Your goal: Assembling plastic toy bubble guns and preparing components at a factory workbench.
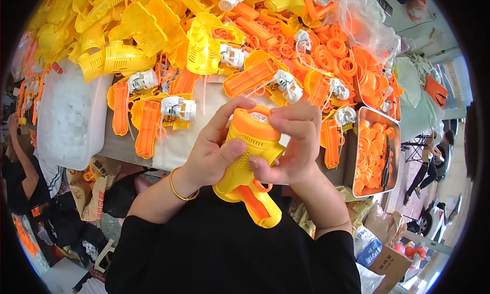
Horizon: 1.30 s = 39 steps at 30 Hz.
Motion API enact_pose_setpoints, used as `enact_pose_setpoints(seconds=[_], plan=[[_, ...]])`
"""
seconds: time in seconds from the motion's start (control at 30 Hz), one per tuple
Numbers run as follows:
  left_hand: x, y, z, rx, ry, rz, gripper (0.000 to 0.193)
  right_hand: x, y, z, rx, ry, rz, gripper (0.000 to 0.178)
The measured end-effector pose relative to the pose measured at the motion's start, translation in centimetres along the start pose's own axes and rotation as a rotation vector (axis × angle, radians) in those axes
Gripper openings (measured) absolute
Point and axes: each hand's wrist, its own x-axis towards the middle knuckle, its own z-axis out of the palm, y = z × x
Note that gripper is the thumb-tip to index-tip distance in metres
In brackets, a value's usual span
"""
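Note:
A yellow plastic toy gun (239, 170) with an orange ring (251, 129) round its upturned end is held in front of my chest. Its grip, with an orange insert, points down toward me. My left hand (214, 153) closes on the left side, thumb on the yellow body and fingers at the ring. From the right, my right hand (298, 136) grips the rim and body between fingers and thumb. White parts show inside the ring. Just beyond my hands lie half-shells with orange inserts and white motor units (178, 108).
Yellow shells (127, 59) are heaped at the far left, with orange rings (332, 51) at the far right. A white tub (69, 120) of translucent pieces stands left. Metal trays (376, 192) of orange discs sit right. Another person's arm (23, 153) is at the far left.

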Motion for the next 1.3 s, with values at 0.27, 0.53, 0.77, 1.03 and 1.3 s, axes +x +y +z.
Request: enact_pose_setpoints(seconds=[0.27, 0.53, 0.77, 1.03, 1.3], plan=[[0.2, -0.5, 0.2, 0.094, 0.066, -0.048, 0.06, -1.1, 0.8, -0.2, 0.084, 0.029, 0.015, 0.049], [-0.9, 1.1, -1.0, 0.948, -0.085, -0.057, 0.084, -0.9, -1.1, -2.8, 0.271, -0.591, 0.554, 0.079], [-1.0, 0.9, -3.0, 0.463, 0.149, -0.161, 0.066, -2.6, 5.6, -2.3, -0.368, -0.382, 0.591, 0.018], [-0.2, 2.8, -2.0, 0.53, 0.134, -0.263, 0.082, 6.0, 15.4, -1.4, -0.704, -0.371, 0.527, 0.016], [0.7, 3.3, -3.0, 0.571, 0.121, -0.15, 0.082, 6.2, 18.3, -0.3, -0.992, -0.674, 0.425, 0.014]])
